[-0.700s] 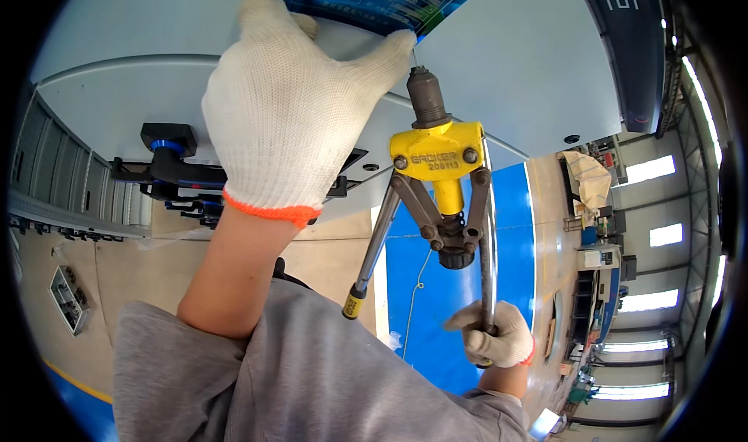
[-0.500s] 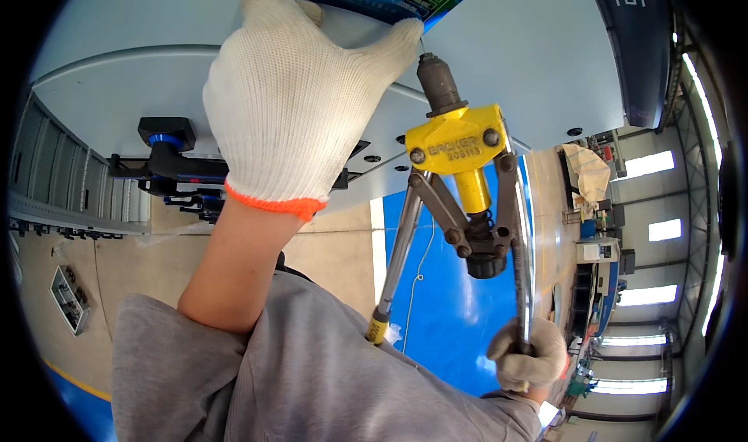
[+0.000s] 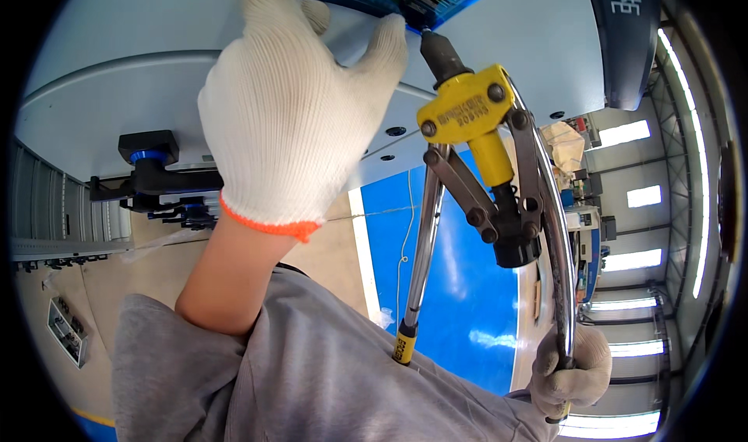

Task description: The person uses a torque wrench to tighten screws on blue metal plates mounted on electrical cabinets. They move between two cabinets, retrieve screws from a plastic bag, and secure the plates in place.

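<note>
My left hand (image 3: pixel 288 123), in a white knit glove with an orange cuff, spreads against a grey panel (image 3: pixel 538 45). Its thumb reaches the lower edge of a blue printed plate (image 3: pixel 444 0), and its other fingers lie by the plate's left end. A yellow two-lever hand riveter (image 3: pixel 471 107) points its dark nose at the plate's lower edge, beside the thumb. My right hand (image 3: pixel 580 364), gloved too, is closed around the end of the riveter's right lever. The left lever slants down until its yellow-banded end meets my grey shirt. Both levers stand apart.
Black latch-like fittings (image 3: pixel 160 162) jut out at the left below the panel. A dark sign strip (image 3: pixel 623 45) bounds the panel on the right. Behind lie a blue floor area (image 3: pixel 467 286), a small box of parts (image 3: pixel 68 331) and a workbench (image 3: pixel 584 239).
The riveter has tilted, its nose rising to the plate's edge while its levers swing right. My right hand has moved right and slightly down. My left thumb has drawn a little left.
</note>
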`<state>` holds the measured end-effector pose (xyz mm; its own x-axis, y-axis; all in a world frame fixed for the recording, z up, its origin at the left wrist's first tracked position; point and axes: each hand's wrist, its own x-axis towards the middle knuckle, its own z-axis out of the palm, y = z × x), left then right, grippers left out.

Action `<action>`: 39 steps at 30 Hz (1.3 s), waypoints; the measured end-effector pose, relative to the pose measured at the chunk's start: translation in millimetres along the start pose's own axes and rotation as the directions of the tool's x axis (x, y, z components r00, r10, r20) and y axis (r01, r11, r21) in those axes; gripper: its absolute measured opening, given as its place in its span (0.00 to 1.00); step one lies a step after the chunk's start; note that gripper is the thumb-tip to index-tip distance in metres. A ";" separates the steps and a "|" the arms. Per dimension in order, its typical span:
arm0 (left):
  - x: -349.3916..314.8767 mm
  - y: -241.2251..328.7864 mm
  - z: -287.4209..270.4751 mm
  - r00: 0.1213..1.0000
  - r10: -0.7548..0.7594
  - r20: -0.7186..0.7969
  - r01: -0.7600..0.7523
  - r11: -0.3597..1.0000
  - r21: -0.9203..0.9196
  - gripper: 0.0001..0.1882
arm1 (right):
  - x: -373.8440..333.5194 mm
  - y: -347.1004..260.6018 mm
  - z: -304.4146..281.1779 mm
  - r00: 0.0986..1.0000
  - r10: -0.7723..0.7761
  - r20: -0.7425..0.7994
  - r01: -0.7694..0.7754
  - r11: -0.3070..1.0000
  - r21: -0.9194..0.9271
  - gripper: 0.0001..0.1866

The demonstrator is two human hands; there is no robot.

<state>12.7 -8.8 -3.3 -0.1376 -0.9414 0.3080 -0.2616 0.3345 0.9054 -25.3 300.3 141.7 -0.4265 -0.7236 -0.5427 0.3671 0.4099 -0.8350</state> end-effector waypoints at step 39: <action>-213.8 -70.5 -80.0 -0.275 0.554 0.786 0.951 0.036 0.307 0.26 | 11.0 69.9 -37.9 0.517 -0.705 0.486 0.645 0.694 0.320 0.23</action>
<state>137.0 165.3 -109.5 -0.8579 0.4785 0.1875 -0.4336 -0.8697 0.2357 -35.7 342.1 74.0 -0.0778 -0.9329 0.3517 0.2437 -0.3599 -0.9006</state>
